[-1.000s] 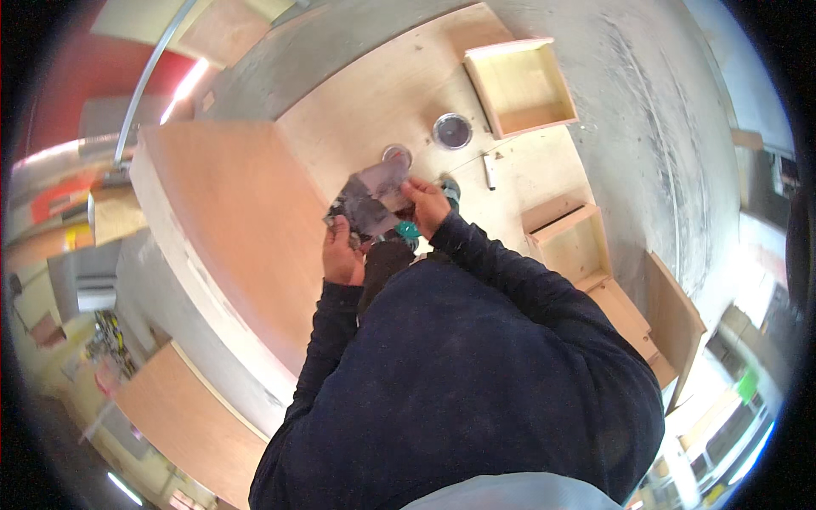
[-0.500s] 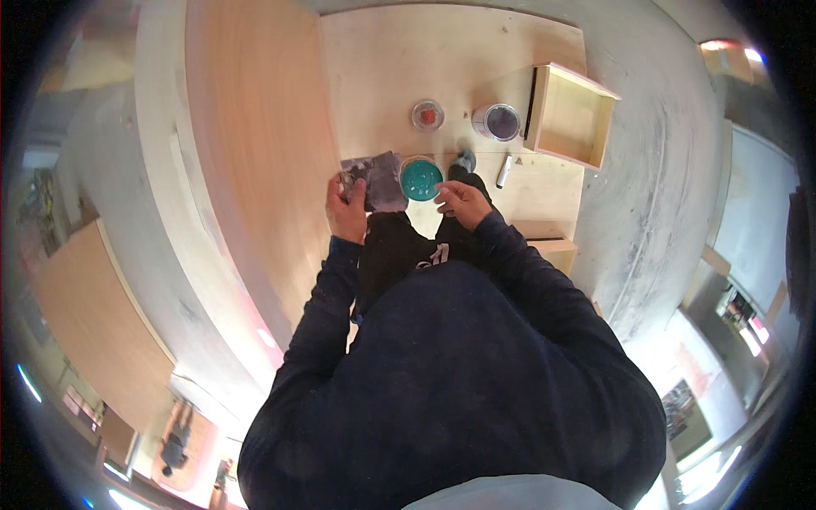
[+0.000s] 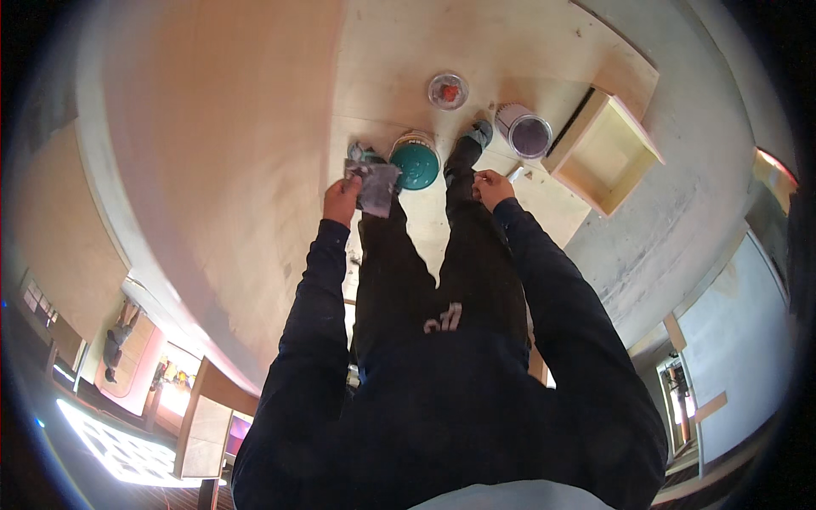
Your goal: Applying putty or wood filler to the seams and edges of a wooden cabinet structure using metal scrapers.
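Observation:
My left hand (image 3: 341, 201) is closed on the edge of a grey, white-smudged rectangular sheet (image 3: 375, 189), thumb on top. The sheet hangs over my left leg, beside a white bucket (image 3: 415, 136) with a teal, white-flecked top (image 3: 416, 167). Whether that top is a lid or the contents, I cannot tell. To the right of the bucket, my right hand (image 3: 491, 189) is held above my right leg with its fingers curled together. What they hold, if anything, is too small to make out.
Beyond the bucket stand a round clear tub (image 3: 448, 90) with something red-orange in it and an open can (image 3: 529, 136) of dark contents. An open wooden box (image 3: 605, 161) lies right of the can. A tall wooden panel (image 3: 229, 153) rises along the left.
My body is more upright, with more of my legs showing. My right hand has moved rightward, away from the bucket. The sheet stays in my left hand, now seen in front of my leg.

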Tool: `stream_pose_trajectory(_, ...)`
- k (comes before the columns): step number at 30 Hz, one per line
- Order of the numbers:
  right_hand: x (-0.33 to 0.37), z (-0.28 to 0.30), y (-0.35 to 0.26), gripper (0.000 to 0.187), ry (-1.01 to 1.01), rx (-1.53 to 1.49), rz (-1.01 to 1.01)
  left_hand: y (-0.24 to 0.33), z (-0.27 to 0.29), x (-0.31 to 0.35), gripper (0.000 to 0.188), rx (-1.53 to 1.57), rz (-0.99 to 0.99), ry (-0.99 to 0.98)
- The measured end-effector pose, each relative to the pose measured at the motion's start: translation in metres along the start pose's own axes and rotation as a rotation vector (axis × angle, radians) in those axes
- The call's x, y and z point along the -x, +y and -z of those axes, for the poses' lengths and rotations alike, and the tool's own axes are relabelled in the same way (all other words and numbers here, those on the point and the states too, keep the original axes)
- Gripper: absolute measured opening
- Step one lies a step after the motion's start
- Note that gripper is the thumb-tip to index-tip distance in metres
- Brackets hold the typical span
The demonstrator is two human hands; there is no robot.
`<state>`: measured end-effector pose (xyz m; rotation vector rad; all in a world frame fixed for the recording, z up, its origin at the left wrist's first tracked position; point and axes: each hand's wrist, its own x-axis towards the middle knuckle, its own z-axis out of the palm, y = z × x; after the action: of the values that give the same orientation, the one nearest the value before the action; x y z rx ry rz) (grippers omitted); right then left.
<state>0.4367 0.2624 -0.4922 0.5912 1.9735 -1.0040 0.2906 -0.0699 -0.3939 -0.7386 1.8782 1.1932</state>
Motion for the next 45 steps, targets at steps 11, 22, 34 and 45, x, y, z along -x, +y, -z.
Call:
stream_pose_trajectory(11, -0.245, -0.006, 0.090, 0.031, 0.164, 0.210, -0.091, -0.102, -0.144, -0.228, 0.041, -0.881, -0.303, -0.430)
stream_pose_trajectory(22, -0.426, -0.025, 0.073, 0.036, 0.432, 0.219, -0.348, -0.104, -0.177, -0.312, 0.034, -1.052, -0.148, -0.975)
stream_pose_trajectory(34, -0.334, -0.054, 0.058, 0.034, 0.587, -0.279, -0.158, -0.132, -0.163, -0.204, 0.029, -1.277, -0.197, -1.330)
stream_pose_trajectory(45, -0.138, 0.003, 0.014, 0.036, 0.544, -0.565, -0.177, -0.118, -0.138, -0.151, 0.024, -1.612, -0.467, -0.987)
